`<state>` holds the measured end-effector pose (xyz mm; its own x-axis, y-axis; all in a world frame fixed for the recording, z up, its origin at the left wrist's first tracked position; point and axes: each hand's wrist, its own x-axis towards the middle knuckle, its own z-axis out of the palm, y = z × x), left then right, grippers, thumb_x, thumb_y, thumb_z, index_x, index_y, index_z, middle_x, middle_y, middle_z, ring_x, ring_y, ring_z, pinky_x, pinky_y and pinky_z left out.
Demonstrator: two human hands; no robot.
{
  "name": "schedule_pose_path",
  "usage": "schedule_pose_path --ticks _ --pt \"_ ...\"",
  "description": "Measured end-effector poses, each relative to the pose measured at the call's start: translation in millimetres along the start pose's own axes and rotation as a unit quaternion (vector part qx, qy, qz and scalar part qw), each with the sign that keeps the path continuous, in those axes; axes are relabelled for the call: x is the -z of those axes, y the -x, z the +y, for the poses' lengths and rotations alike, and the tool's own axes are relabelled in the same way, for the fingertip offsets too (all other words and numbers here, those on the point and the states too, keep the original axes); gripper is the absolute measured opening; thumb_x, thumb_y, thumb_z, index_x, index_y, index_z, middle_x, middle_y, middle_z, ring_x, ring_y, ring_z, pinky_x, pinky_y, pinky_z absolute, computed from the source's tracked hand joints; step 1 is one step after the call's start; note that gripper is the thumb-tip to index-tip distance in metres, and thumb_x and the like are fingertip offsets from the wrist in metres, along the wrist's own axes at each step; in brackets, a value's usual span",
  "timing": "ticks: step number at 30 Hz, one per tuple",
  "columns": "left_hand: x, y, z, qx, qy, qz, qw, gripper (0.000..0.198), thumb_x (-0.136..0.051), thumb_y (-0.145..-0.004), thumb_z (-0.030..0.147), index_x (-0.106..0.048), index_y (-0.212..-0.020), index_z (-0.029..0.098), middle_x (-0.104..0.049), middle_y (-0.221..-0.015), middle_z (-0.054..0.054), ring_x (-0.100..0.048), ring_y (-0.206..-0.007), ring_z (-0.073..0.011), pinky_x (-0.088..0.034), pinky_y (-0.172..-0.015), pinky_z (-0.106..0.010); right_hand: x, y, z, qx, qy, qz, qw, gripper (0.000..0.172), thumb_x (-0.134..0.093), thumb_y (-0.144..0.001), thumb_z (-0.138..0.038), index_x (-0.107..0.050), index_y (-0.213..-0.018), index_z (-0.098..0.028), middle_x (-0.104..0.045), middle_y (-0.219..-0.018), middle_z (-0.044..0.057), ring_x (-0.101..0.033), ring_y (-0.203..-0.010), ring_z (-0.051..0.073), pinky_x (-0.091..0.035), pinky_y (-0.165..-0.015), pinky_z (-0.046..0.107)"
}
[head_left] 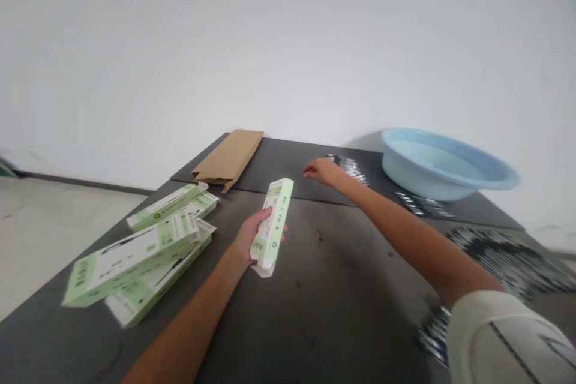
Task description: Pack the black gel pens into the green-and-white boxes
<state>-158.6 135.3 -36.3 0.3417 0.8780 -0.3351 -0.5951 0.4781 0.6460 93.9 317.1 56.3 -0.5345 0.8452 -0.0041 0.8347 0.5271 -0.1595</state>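
Observation:
In the middle of the view my left hand (pixel 252 233) grips a slim green-and-white carton (pixel 274 222), with fingers around its sides. The carton tilts upward, and a flap hangs loose at its near end. My right hand (pixel 318 171) is farther away, to the right of the carton, its fingers curled together and nothing visible in them. Behind it, partly hidden, lies a row of shiny dark-and-silver slim items (pixel 348 167). Several similar green-and-white cartons (pixel 139 246) lie in a loose pile to the left of my left hand.
A flat brown paper bag (pixel 231 156) lies at the back left of the dark table (pixel 333 288). A light blue basin (pixel 432 162) stands at the back right. More shiny slim items (pixel 508 258) lie in rows along the right, some beside my sleeve. A white wall rises behind.

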Motion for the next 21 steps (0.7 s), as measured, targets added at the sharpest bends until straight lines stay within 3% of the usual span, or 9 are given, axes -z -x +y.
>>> schedule_pose_path --ticks 7,10,13,16,19,21 --pt "-18.2 5 7 -0.020 -0.049 0.067 0.996 0.021 -0.064 -0.104 0.026 -0.074 -0.109 0.008 -0.078 -0.064 -0.010 -0.073 -0.045 -0.0221 -0.058 -0.040 -0.025 110 161 123 -0.099 0.036 0.121 0.987 0.029 -0.071 -0.109 -0.044 -0.077 -0.123 -0.020 -0.079 -0.124 0.008 -0.076 -0.112 0.024 -0.062 -0.107 0.050" --pt "-26.2 8 9 -0.025 -0.071 0.104 0.992 0.021 -0.060 -0.106 0.022 -0.074 -0.108 0.007 -0.078 -0.065 -0.012 -0.072 -0.043 -0.0218 -0.058 -0.039 -0.026 142 199 170 -0.151 0.057 0.179 0.971 0.030 -0.073 -0.108 -0.045 -0.077 -0.121 -0.019 -0.080 -0.123 0.008 -0.077 -0.113 0.024 -0.061 -0.108 0.051" --pt "-32.5 12 10 -0.031 -0.093 0.138 0.985 0.021 -0.059 -0.107 0.020 -0.073 -0.109 0.005 -0.082 -0.072 -0.016 -0.073 -0.045 -0.0214 -0.059 -0.040 -0.026 152 210 204 -0.190 0.065 0.237 0.951 0.033 -0.074 -0.107 -0.044 -0.074 -0.128 -0.018 -0.076 -0.131 0.010 -0.075 -0.115 0.025 -0.064 -0.103 0.050" --pt "-34.9 13 10 -0.029 -0.104 0.148 0.983 0.022 -0.059 -0.107 0.019 -0.073 -0.113 0.004 -0.082 -0.074 -0.016 -0.075 -0.048 -0.0216 -0.061 -0.043 -0.026 145 211 217 -0.206 0.066 0.302 0.928 0.037 -0.074 -0.107 -0.042 -0.071 -0.136 -0.020 -0.072 -0.139 0.011 -0.074 -0.119 0.026 -0.065 -0.103 0.050" --pt "-33.5 12 9 -0.024 -0.112 0.143 0.983 0.022 -0.058 -0.108 0.020 -0.072 -0.116 0.006 -0.080 -0.068 -0.013 -0.075 -0.048 -0.0221 -0.061 -0.043 -0.026 132 220 207 -0.198 0.069 0.372 0.904 0.036 -0.072 -0.108 -0.038 -0.071 -0.139 -0.020 -0.068 -0.151 0.014 -0.068 -0.135 0.031 -0.058 -0.115 0.058" --pt "-32.3 11 7 -0.009 -0.114 0.122 0.986 0.022 -0.058 -0.108 0.022 -0.072 -0.117 0.007 -0.079 -0.066 -0.011 -0.075 -0.048 -0.0226 -0.060 -0.042 -0.026 123 232 186 -0.176 0.072 0.408 0.893 0.034 -0.064 -0.111 -0.031 -0.073 -0.142 -0.019 -0.062 -0.162 0.018 -0.058 -0.152 0.037 -0.048 -0.127 0.065"
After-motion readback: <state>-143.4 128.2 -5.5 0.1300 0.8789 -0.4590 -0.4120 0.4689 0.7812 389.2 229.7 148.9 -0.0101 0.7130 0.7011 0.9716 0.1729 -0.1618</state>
